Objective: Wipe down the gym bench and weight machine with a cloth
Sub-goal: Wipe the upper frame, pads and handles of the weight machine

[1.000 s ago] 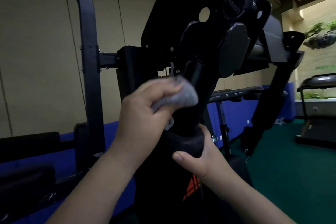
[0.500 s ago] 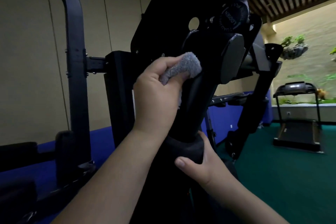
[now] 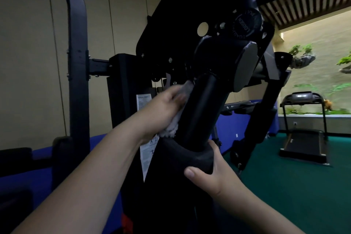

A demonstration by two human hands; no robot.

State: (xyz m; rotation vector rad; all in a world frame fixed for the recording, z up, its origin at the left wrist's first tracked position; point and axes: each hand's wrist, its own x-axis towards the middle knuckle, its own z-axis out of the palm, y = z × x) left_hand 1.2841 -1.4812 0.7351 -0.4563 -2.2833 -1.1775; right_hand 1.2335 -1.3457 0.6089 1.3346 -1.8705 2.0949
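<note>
Person stands right up against the weight machine, both arms out in front. Left hand holds a pale grey cloth pressed to the left side of a black tube; fingers wrap the cloth, tho the hand is motion-blurred so can't tell exactly how tight. Cloth bunches betw. palm and tube, one end poking up past the fingertips near the tube's top, the fluffy lower end hanging just above the foam grip. The tube's long axis runs steeply up and tilts to the right, lower end sunk in the foam grip, upper end running into the pivot housing under a round dial. Right hand grips the foam grip from the right, thumb across the front, fingers curled round behind. White instruction label on the weight stack cover behind the left wrist. Curved black frame post to the left, blue wall padding lower down, green floor w/ a treadmill well apart at right.
</note>
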